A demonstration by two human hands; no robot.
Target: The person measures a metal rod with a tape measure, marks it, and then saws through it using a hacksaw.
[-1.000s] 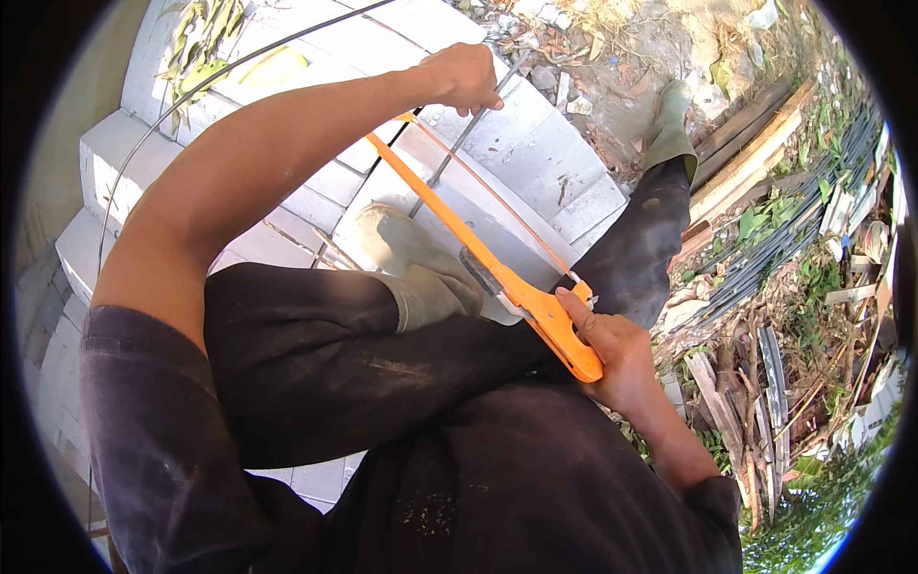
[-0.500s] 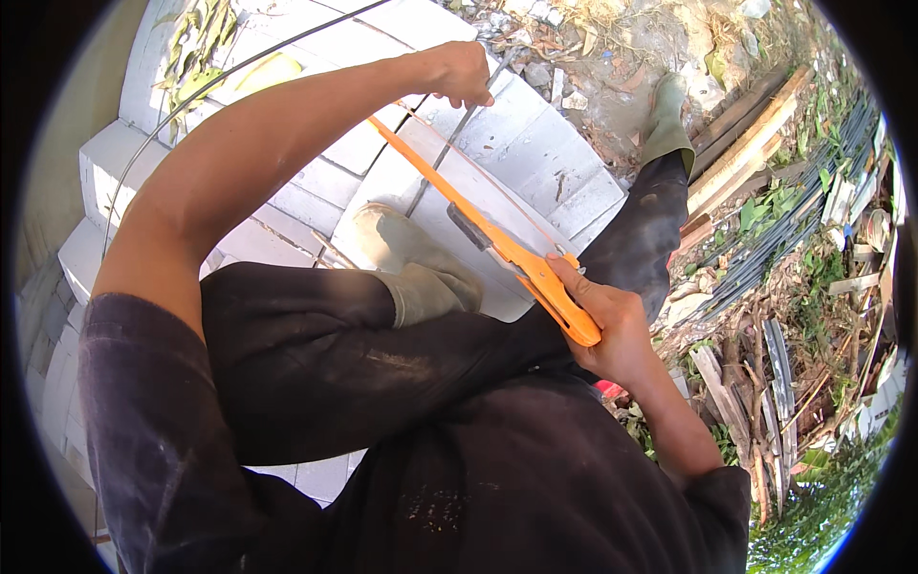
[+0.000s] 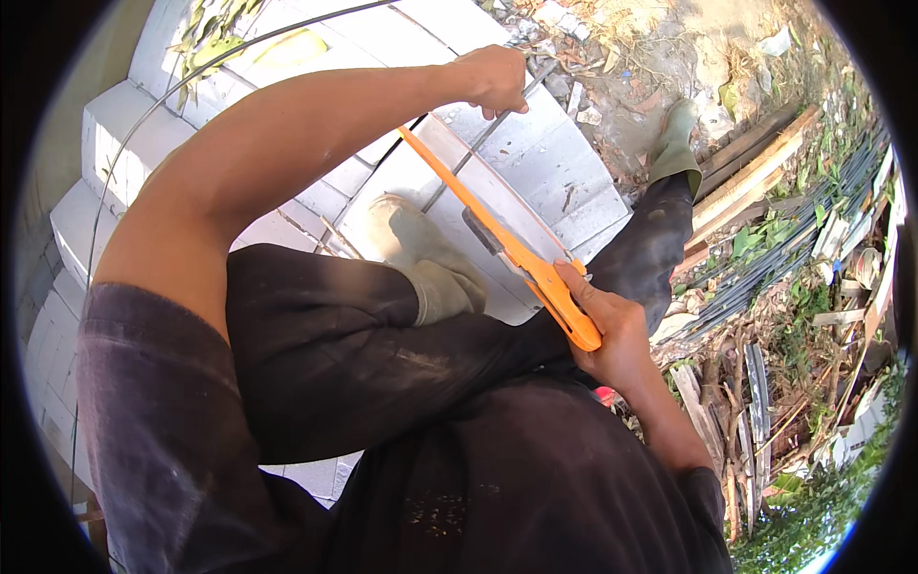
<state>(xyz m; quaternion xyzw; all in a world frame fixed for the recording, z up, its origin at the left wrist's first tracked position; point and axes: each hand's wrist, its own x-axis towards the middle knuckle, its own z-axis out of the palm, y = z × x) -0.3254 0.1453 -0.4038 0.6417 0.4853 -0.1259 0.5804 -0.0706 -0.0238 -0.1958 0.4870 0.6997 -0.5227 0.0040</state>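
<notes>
In my right hand (image 3: 614,330) is the handle of an orange hacksaw (image 3: 483,225), the fingers wrapped around it. The saw slants up and left, and its far end passes close under my left forearm. Its thin blade runs along the right side of the frame. My left hand (image 3: 495,81) is closed around a dark metal rod (image 3: 469,153) that lies slanting over pale blocks, beyond the saw's far end. Whether the blade touches the rod is hard to make out. My bent left leg ends in a pale rubber boot (image 3: 421,253) next to the rod.
Stacked white-grey blocks (image 3: 545,153) form the surface ahead. A long dark bar or cable (image 3: 229,69) curves across the left. At right lie wooden planks (image 3: 755,182), a bundle of thin dark rods (image 3: 765,273) and scrap wood. My other boot (image 3: 677,139) rests on littered ground.
The view has shifted slightly, so blocks and boots appear lower and farther right. My left hand and the saw's far end appear farther right; both hands keep their holds.
</notes>
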